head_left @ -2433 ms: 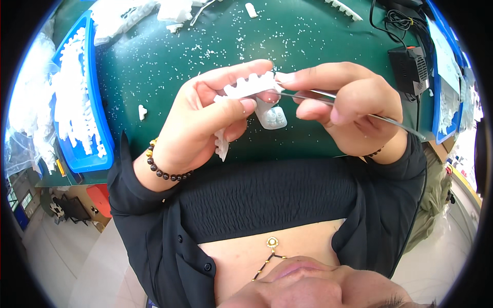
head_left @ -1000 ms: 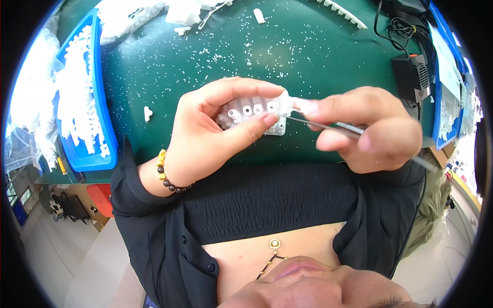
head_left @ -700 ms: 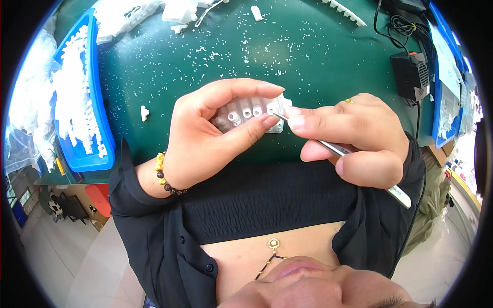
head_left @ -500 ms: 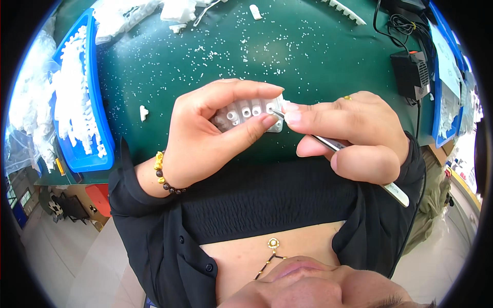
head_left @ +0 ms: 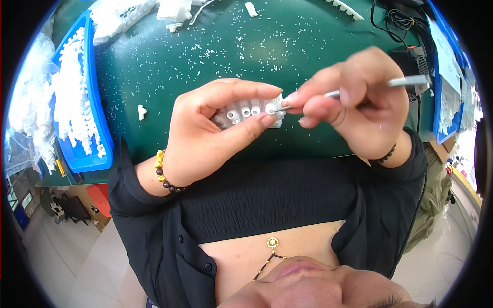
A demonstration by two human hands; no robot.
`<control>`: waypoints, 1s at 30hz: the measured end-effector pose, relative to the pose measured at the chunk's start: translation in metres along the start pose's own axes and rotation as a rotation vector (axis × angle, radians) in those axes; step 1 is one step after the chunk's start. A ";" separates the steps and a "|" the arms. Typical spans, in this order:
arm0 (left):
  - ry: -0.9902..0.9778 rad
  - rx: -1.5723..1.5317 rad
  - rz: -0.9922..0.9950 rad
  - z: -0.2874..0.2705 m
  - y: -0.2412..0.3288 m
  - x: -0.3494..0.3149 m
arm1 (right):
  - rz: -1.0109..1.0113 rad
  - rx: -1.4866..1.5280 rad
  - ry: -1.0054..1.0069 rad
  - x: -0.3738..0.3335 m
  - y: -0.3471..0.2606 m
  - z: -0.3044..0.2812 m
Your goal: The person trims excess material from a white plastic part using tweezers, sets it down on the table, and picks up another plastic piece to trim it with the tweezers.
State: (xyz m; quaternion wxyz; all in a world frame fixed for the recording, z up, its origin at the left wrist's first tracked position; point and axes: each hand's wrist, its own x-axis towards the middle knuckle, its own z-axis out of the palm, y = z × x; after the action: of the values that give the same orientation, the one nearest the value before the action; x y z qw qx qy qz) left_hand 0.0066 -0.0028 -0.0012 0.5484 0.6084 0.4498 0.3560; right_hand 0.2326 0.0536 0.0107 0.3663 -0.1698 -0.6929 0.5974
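Observation:
Between the thumb and fingers of my left hand [head_left: 205, 131] is a whitish plastic part [head_left: 245, 111] with a row of round, tube-like openings facing up. My right hand [head_left: 357, 105] grips metal tweezers [head_left: 411, 81], slightly blurred by motion. Their tip touches or lies right at the opening nearest the right end of the part, just beyond my left thumb. Whether a small piece is between the tips is too small to tell.
Tiny white beads [head_left: 205, 51] are scattered over the green table [head_left: 154, 72]. At left stands a blue tray [head_left: 105, 131] heaped with white plastic pieces; one loose white piece [head_left: 142, 112] lies beside it. White bags [head_left: 123, 18] sit at the back; a black adapter [head_left: 411, 56] is at right.
My right hand has moved up and turned, so the tweezers' rear end swings from lower right to upper right. The tip stays near the same opening. My left hand and the part barely move.

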 end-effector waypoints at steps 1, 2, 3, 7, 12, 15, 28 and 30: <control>0.001 0.001 0.000 0.000 0.001 0.000 | 0.015 0.013 0.000 0.000 0.002 -0.001; -0.004 -0.013 -0.041 -0.001 0.004 0.000 | 0.031 0.026 0.000 0.000 0.004 -0.001; -0.010 -0.027 -0.081 -0.001 0.005 0.001 | 0.029 0.026 0.000 0.000 0.004 -0.001; 0.017 -0.068 -0.078 0.000 0.002 0.001 | 0.005 -0.024 0.057 -0.002 0.003 0.000; 0.017 -0.202 -0.154 -0.002 -0.003 0.002 | 0.064 0.091 0.248 -0.006 0.000 0.002; 0.052 -0.389 -0.334 -0.002 0.006 0.002 | 0.015 0.060 0.202 -0.007 0.003 0.002; 0.025 -0.581 -0.408 -0.004 0.003 0.005 | -0.096 -0.085 -0.038 -0.007 0.010 -0.003; 0.040 -0.584 -0.409 -0.005 0.005 0.004 | -0.129 -0.044 -0.014 -0.007 0.010 -0.003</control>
State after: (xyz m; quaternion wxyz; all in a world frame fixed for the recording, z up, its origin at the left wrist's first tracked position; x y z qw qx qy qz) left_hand 0.0039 0.0030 0.0041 0.7500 0.3163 0.4523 0.3644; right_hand 0.2377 0.0536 -0.0012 0.3957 -0.1286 -0.7178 0.5582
